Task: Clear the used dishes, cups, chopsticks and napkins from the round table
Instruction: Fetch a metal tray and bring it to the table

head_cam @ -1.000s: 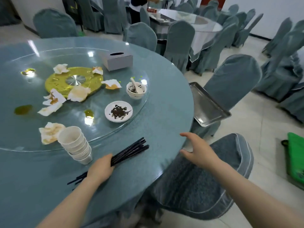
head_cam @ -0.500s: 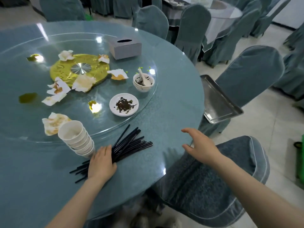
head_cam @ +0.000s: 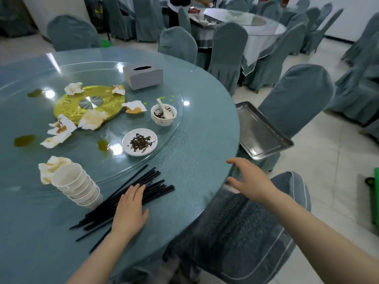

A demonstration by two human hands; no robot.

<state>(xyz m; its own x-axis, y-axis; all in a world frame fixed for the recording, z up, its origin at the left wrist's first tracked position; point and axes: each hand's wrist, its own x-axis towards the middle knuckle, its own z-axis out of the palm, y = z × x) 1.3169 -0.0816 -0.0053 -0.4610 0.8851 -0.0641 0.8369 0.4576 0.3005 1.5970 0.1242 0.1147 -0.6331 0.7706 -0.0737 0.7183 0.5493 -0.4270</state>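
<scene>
Right, bench (head_cam: 205,144) edge curves from top centre down past my right side; a covered chair (head_cam: 256,226) sits tucked just under that edge in front of me, and a 2nd chair (head_cam: 297,99) further along carries a steel tray (head_cam: 260,132), tilted, w/ its near corner close to the rim. Open floor (head_cam: 328,171) lies beyond the chairs to the right. Near strip of bench between the glass turntable (head_cam: 168,128) and the rim holds only the chopsticks and cups.

Left hand (head_cam: 129,212) lies flat, fingers straight and together, palm down on a fanned bundle of black chopsticks (head_cam: 147,181); it presses them, not gripping. Sticks stick out both ends, tips pointing toward the turntable edge. Right hand (head_cam: 249,179) hovers over the bench rim, fingers spread and relaxed, holding nothing; can't tell if it touches the rim.

Stack of white cups (head_cam: 75,185) lies tipped on its side just left of the chopsticks, at the turntable's near edge. On the glass: plate w/ dark scraps (head_cam: 139,142), stacked small bowls w/ a spoon (head_cam: 163,115), several stained napkins (head_cam: 92,119) around the gold centre disc (head_cam: 67,105), tissue box (head_cam: 143,75) at the far side.
</scene>
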